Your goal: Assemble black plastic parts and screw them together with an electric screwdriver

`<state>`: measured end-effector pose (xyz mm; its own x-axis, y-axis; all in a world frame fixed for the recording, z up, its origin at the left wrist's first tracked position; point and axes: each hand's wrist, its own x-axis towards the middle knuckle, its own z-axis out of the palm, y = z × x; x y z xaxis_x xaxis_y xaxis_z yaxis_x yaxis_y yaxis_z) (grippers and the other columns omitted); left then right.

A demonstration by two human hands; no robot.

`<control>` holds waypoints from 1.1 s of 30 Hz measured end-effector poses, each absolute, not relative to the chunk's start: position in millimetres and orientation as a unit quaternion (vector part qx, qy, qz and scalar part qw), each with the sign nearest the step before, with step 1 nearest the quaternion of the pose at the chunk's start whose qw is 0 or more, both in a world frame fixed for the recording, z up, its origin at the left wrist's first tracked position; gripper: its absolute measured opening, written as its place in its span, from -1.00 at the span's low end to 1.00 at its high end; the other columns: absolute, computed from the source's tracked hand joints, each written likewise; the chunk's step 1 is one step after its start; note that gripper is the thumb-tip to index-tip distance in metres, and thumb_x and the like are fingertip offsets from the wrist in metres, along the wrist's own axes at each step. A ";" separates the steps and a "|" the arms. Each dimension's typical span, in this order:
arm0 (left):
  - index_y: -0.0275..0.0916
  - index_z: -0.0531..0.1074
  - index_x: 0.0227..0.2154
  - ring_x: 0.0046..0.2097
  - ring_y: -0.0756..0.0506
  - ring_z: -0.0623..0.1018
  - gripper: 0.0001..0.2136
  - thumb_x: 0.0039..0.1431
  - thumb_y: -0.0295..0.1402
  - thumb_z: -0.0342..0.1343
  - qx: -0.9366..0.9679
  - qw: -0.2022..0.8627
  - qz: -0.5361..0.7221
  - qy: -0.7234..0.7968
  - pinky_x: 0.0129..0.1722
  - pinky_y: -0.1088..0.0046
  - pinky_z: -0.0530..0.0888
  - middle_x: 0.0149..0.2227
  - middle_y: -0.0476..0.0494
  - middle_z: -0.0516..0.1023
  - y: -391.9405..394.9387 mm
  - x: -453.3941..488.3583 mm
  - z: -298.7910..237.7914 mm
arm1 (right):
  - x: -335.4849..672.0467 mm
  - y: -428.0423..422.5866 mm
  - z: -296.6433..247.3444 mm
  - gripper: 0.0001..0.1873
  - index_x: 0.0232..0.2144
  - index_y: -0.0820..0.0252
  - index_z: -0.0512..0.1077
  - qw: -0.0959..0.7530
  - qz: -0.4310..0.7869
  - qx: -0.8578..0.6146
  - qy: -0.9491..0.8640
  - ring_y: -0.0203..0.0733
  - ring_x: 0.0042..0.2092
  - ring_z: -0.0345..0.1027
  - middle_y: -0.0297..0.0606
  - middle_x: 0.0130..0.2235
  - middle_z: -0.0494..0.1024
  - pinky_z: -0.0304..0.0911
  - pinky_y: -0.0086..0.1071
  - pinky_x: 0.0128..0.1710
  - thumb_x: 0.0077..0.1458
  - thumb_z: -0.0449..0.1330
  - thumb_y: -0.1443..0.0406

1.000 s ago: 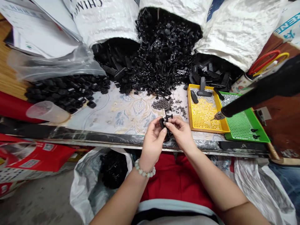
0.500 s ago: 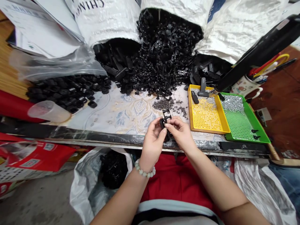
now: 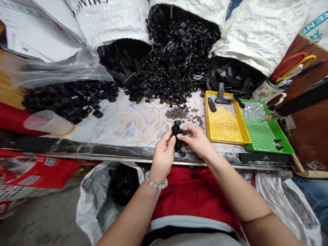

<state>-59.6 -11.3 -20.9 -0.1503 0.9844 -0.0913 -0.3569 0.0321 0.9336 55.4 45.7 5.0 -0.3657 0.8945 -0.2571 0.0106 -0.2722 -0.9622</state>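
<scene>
While palms-in, hands on blk part

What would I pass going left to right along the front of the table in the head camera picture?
A clear plastic cup on its side → left hand → small black plastic part pinched by both hands → right hand → yellow perforated plastic tray → green perforated plastic tray.

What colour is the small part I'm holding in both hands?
Black; the plastic part shows clearest in the head view.

Upside-down "CHIN" cut off on white sack, teal "ENE" on right bag
</scene>
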 end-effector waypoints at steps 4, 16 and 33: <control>-0.19 0.26 0.12 0.16 -0.16 0.37 -0.58 0.19 -0.31 0.05 0.344 0.571 0.605 0.436 0.17 0.25 0.29 0.15 -0.19 0.36 -7.3 -62.6 -16.0 | 57.1 51.6 7.4 -0.68 -0.50 0.14 0.19 0.307 0.667 -0.447 -0.511 -0.42 -0.61 0.16 -0.52 -0.61 0.30 0.15 -0.52 -0.65 -0.15 0.26 0.15; -0.22 0.32 -0.10 -0.04 -0.08 0.51 -0.71 0.09 -0.40 0.12 0.344 0.572 0.582 0.465 0.04 0.33 0.38 -0.07 -0.16 0.48 3.7 -64.2 -9.5 | 79.9 79.0 29.4 -0.82 -0.54 0.20 0.28 0.209 0.437 -0.440 -0.756 -0.37 -0.47 0.21 -0.42 -0.54 0.34 0.14 -0.47 -0.45 0.04 0.13 0.26; -0.16 0.23 -0.14 -0.15 -0.03 0.50 -0.64 -0.05 -0.57 0.01 0.195 0.622 0.625 0.430 -0.08 0.38 0.37 -0.30 0.01 0.40 5.9 -48.9 -2.4 | 136.7 119.7 47.2 -0.85 -0.34 0.24 0.43 0.315 0.130 -0.658 -0.671 -0.21 -0.34 0.37 -0.21 -0.40 0.50 0.24 -0.32 -0.29 0.07 0.09 0.31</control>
